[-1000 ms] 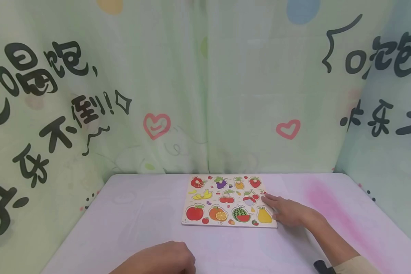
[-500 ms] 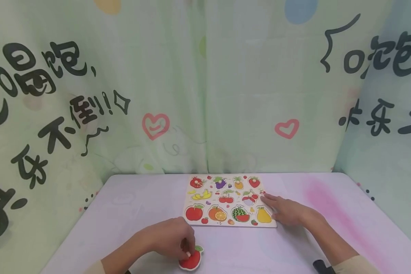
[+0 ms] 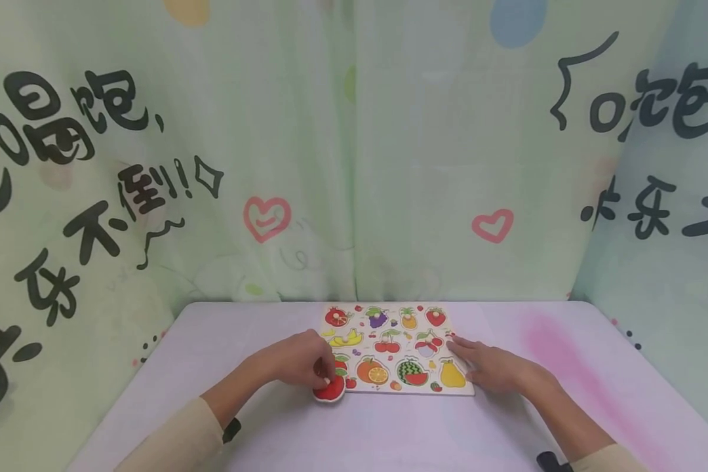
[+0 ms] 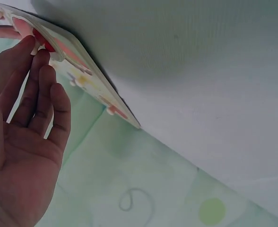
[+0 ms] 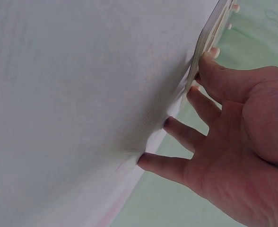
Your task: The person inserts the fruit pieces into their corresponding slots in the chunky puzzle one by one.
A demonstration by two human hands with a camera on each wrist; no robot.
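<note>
My left hand [image 3: 299,359] pinches the small knob of a red apple puzzle piece [image 3: 330,391] between thumb and fingertips. The piece overlaps the near left corner of a fruit puzzle board [image 3: 383,391], partly covering the apple picture printed there. In the left wrist view, the apple piece [image 4: 43,40] tilts over the board's edge. My right hand [image 3: 498,368] rests at the board's right edge with fingers spread. The right wrist view has its thumb and index fingertips at the board's side [image 5: 206,40], the other fingertips on the table cloth.
Other knobbed fruit pieces sit in the board, among them a pineapple [image 3: 409,318], a watermelon [image 3: 413,372] and bananas [image 3: 347,338]. The table [image 3: 271,432] has a pale cloth with a pink streak. Printed curtains [image 3: 389,164] stand behind it and at both sides.
My left hand has come up from the near edge with the apple piece and carried it forward to the board's near left corner. The right hand stays at the board's right edge.
</note>
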